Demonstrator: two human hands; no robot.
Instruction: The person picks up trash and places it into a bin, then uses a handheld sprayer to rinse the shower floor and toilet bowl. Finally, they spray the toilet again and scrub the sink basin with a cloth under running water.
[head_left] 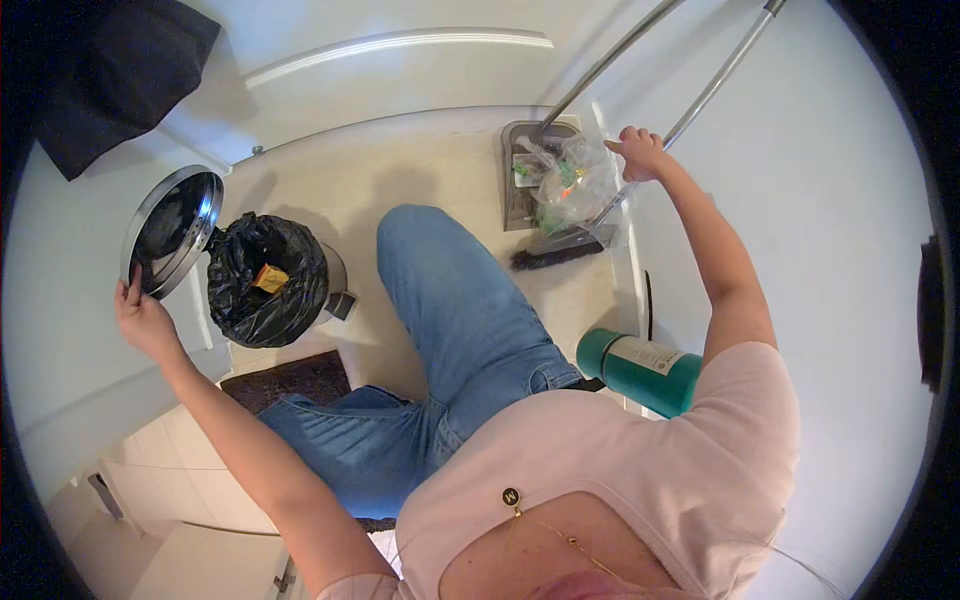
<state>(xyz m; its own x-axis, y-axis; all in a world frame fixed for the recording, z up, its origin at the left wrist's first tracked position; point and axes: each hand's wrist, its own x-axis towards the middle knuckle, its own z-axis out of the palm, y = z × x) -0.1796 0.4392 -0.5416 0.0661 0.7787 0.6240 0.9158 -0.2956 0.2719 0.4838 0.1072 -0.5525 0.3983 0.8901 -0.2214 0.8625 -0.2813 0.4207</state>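
Observation:
My left hand (147, 318) grips the rim of a round metal bin lid (170, 235), which is tilted up beside the bin. A black bin liner (250, 318) is folded over the bin's mouth, and a small orange-yellow wrapper (270, 278) lies in it. At the right, my right hand (640, 155) has its fingers closed at the upper edge of a clear plastic bag (580, 190). Green and orange bits show through the bag. It hangs over the grey dustpan (516, 205) and the broom head (560, 250); its folds partly hide both.
Two metal handles, the nearer one the broom handle (725, 75), lean up toward the wall. A green cylindrical container (640, 368) lies by my right side. A dark mat (290, 382) is on the floor, and black fabric (125, 85) hangs at upper left.

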